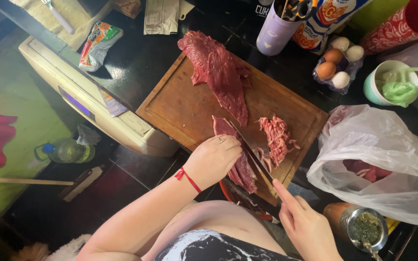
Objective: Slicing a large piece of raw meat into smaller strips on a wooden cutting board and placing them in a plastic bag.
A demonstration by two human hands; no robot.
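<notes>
Meat slab [238, 159], dark red and raw, sits at the near edge of the wooden cutting board [185, 106], pinned flat under the left hand [214, 159], fingers curled together on top. Way off left of the board there's a crumpled snack bag [97, 44], white with orange and green print. On the board's far side lies a bigger uncut piece of meat [221, 75]. A knife [252, 157] is cutting into the slab, gripped by the right hand [306, 224] with its index finger stretched along the spine. Just right of the blade, a pile of thin pink strips [276, 137]. Right of the board: a clear egg carton [337, 60] and a white plastic bag [383, 159] with more meat inside.
</notes>
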